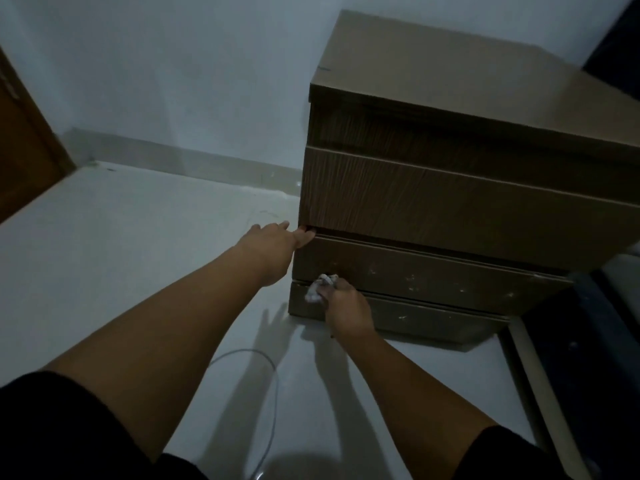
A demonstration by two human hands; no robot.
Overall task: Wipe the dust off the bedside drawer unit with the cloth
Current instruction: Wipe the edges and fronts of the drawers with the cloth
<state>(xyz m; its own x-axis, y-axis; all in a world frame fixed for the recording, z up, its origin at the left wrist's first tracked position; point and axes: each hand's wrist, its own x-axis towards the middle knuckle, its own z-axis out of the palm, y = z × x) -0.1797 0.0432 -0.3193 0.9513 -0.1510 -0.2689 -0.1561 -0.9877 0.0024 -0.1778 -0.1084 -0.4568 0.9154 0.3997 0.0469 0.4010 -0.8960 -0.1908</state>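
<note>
Against boxy woodgrain drawer unit [450, 202]: right hand [346, 311] clutches crumpled cloth [320, 287]; left hand [277, 242] hooks drawer edge.

Pale cable [266, 393] on floor [138, 237]

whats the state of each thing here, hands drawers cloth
left hand: fingertips hooked under the upper drawer's bottom corner
right hand: grips the cloth
cloth: crumpled, pressed to the lower drawer front
upper drawer: pulled slightly out
lower drawer: closed, pale specks on front
</note>
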